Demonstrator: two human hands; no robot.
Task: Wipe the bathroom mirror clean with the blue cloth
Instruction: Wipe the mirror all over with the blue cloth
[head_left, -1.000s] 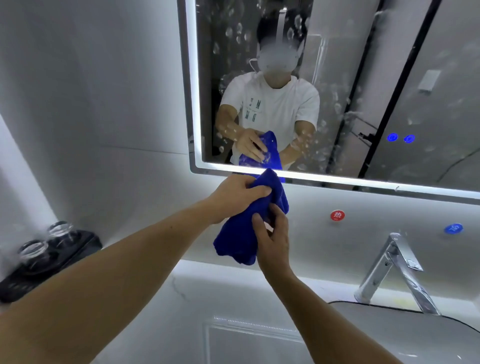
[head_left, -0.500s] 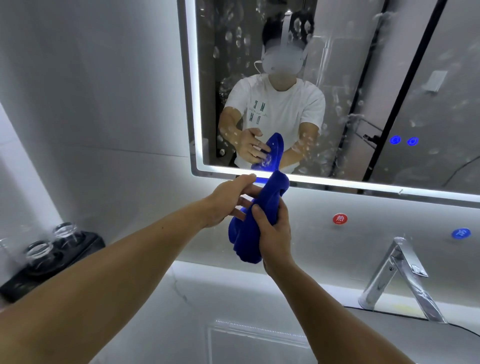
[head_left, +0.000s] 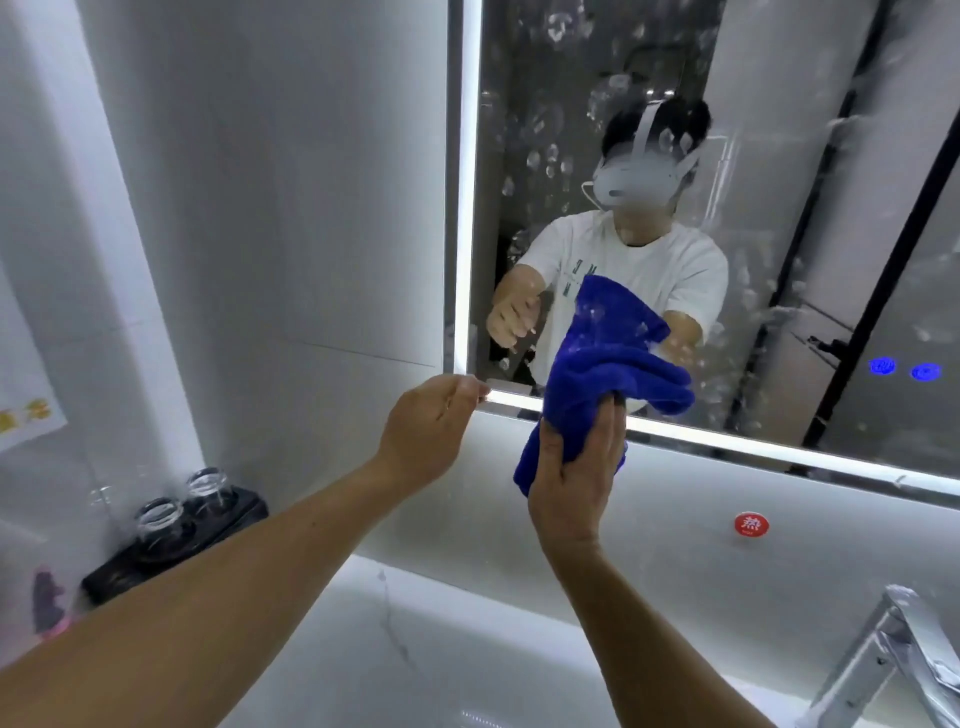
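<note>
You are seeing through one head-worn camera only — it is looking forward and slightly up from close range, tilting so the mirror (head_left: 727, 156) leans rightward, its glass reflecting your own headset back.

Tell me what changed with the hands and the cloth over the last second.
The left hand let go of the blue cloth and drew away to the left, fingers loosely curled and holding nothing. The right hand alone now grips the cloth and has raised it to the mirror's lower edge. The mirror is spotted as before; the faucet and glass jars are unmoved.
</note>
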